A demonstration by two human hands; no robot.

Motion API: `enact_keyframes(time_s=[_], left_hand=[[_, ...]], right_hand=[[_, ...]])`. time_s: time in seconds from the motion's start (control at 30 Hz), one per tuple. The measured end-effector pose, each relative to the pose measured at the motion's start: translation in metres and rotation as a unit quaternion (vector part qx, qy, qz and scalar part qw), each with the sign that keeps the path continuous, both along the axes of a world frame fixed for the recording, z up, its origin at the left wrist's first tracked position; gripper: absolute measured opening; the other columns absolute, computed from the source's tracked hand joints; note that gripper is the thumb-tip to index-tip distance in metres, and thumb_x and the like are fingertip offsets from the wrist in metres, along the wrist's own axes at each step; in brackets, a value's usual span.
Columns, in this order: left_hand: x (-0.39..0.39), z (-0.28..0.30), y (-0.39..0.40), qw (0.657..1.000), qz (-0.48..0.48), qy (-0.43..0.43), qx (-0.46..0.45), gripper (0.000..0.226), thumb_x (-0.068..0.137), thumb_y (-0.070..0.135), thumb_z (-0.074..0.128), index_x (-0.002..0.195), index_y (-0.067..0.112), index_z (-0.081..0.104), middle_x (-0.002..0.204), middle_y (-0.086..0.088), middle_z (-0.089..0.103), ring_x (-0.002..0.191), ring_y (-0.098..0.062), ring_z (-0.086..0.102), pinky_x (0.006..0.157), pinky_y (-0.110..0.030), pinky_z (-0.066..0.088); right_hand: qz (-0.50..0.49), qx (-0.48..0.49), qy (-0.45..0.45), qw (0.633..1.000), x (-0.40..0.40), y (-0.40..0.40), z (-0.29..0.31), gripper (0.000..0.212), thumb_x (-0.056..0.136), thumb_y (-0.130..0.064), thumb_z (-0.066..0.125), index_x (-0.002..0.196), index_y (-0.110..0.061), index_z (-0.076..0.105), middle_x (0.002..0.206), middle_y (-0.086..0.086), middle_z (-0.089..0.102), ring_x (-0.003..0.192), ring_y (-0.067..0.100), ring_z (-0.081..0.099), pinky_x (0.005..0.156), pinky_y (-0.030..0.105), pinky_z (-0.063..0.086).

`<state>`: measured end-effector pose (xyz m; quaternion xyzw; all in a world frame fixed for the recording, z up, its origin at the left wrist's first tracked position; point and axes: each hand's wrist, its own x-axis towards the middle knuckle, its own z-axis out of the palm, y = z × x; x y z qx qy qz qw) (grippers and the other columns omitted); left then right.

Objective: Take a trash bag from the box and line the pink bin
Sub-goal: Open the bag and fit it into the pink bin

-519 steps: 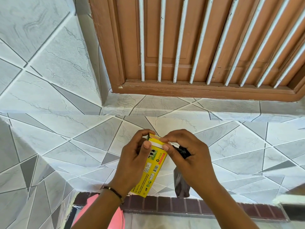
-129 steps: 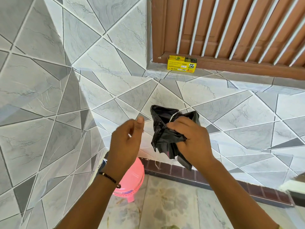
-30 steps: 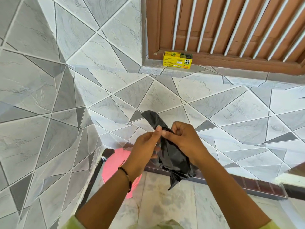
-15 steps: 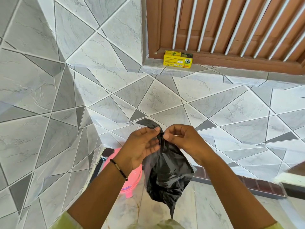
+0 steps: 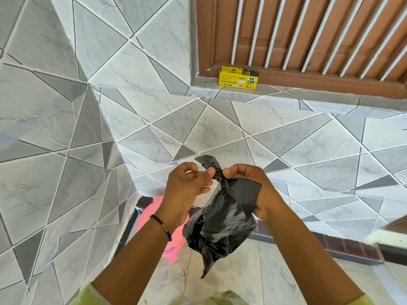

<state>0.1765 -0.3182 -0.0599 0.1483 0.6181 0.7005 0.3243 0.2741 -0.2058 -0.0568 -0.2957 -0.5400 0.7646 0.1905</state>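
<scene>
Held chest-high over the floor [image 5: 231, 269]: a crumpled black trash bag [image 5: 220, 219], hanging loose. Pinched at its bunched neck by the left hand [image 5: 187, 186] and the right hand [image 5: 248, 181], thumbs nearly touching. Stood below and beyond the left wrist, on the floor by the tiled wall [image 5: 88, 133]: the pink bin [image 5: 152, 219], unlined. Sat farthest off, on the window ledge [image 5: 204, 90]: the yellow box [image 5: 238, 78].

A home, likely a porch or washroom corner: grey tiled walls [image 5: 154, 133], barred wooden window [image 5: 308, 34], marble floor [image 5: 253, 271].
</scene>
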Motion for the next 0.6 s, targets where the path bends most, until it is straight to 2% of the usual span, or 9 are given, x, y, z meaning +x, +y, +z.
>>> enact_keyframes(time_s=[0.07, 0.17, 0.23, 0.3, 0.4, 0.47, 0.53, 0.6], left_hand=[[0.007, 0.0, -0.003, 0.99, -0.052, 0.115, -0.064, 0.039, 0.066, 0.034, 0.079, 0.089, 0.019, 0.051, 0.083, 0.0, 0.068, 0.08, -0.018, 0.066, 0.072, -0.032, 0.054], [0.033, -0.002, -0.007, 0.943, -0.116, 0.284, -0.131, 0.058, 0.055, 0.055, 0.078, 0.097, 0.025, 0.051, 0.099, 0.008, 0.06, 0.094, -0.007, 0.058, 0.076, -0.021, 0.049], [0.044, -0.003, -0.006, 0.923, -0.094, 0.351, -0.128, 0.058, 0.059, 0.056, 0.076, 0.102, 0.024, 0.053, 0.101, 0.01, 0.057, 0.094, -0.004, 0.055, 0.075, -0.016, 0.046], [0.041, -0.005, -0.004, 0.913, -0.053, 0.388, -0.109, 0.041, 0.07, 0.044, 0.074, 0.102, 0.023, 0.059, 0.097, 0.013, 0.061, 0.09, -0.002, 0.057, 0.072, -0.012, 0.044], [0.024, -0.005, -0.007, 0.912, -0.024, 0.398, -0.102, 0.012, 0.084, 0.02, 0.064, 0.095, 0.021, 0.068, 0.083, 0.013, 0.068, 0.08, -0.001, 0.062, 0.069, -0.01, 0.048], [0.016, -0.005, -0.009, 0.917, -0.014, 0.383, -0.111, 0.016, 0.086, 0.012, 0.057, 0.092, 0.017, 0.071, 0.08, 0.007, 0.07, 0.074, -0.005, 0.065, 0.07, -0.014, 0.051], [0.01, -0.002, -0.009, 0.942, -0.007, 0.321, -0.092, 0.015, 0.085, 0.005, 0.058, 0.088, 0.01, 0.072, 0.077, -0.003, 0.072, 0.067, -0.011, 0.067, 0.065, -0.017, 0.053], [0.007, 0.002, -0.007, 0.97, 0.004, 0.237, -0.06, 0.009, 0.083, 0.005, 0.063, 0.076, 0.003, 0.07, 0.067, -0.013, 0.07, 0.055, -0.014, 0.06, 0.053, -0.017, 0.05]], right_hand=[[-0.055, -0.034, 0.004, 0.998, -0.004, -0.001, 0.0, 0.02, 0.081, 0.004, 0.054, 0.067, -0.006, 0.064, 0.064, 0.011, 0.065, 0.057, 0.024, 0.057, 0.055, 0.026, 0.049], [-0.111, -0.021, -0.019, 0.993, -0.009, -0.005, 0.005, 0.017, 0.084, 0.0, 0.054, 0.071, -0.007, 0.064, 0.069, 0.013, 0.063, 0.055, 0.022, 0.059, 0.052, 0.025, 0.05], [-0.127, -0.018, -0.022, 0.991, -0.012, -0.008, 0.007, 0.013, 0.084, -0.004, 0.058, 0.071, -0.007, 0.063, 0.068, 0.011, 0.062, 0.052, 0.02, 0.059, 0.05, 0.024, 0.05], [-0.147, -0.007, -0.022, 0.989, -0.014, -0.007, 0.006, 0.016, 0.084, -0.008, 0.062, 0.068, -0.008, 0.061, 0.067, 0.011, 0.061, 0.057, 0.022, 0.057, 0.057, 0.029, 0.05], [-0.156, 0.049, -0.038, 0.986, -0.012, -0.002, 0.003, 0.019, 0.086, -0.013, 0.063, 0.068, -0.008, 0.058, 0.068, 0.011, 0.062, 0.061, 0.023, 0.059, 0.062, 0.035, 0.053], [-0.145, 0.055, -0.031, 0.987, -0.008, 0.0, 0.003, 0.018, 0.088, -0.015, 0.06, 0.072, -0.006, 0.057, 0.065, 0.012, 0.062, 0.055, 0.021, 0.059, 0.052, 0.031, 0.055], [-0.125, 0.059, -0.013, 0.99, -0.003, 0.0, 0.004, 0.02, 0.089, -0.019, 0.058, 0.075, -0.005, 0.057, 0.06, 0.009, 0.062, 0.048, 0.016, 0.059, 0.046, 0.026, 0.053], [-0.108, 0.077, -0.009, 0.991, 0.0, -0.002, 0.004, 0.021, 0.088, -0.023, 0.06, 0.079, -0.004, 0.057, 0.06, 0.006, 0.062, 0.048, 0.014, 0.058, 0.048, 0.026, 0.053]])
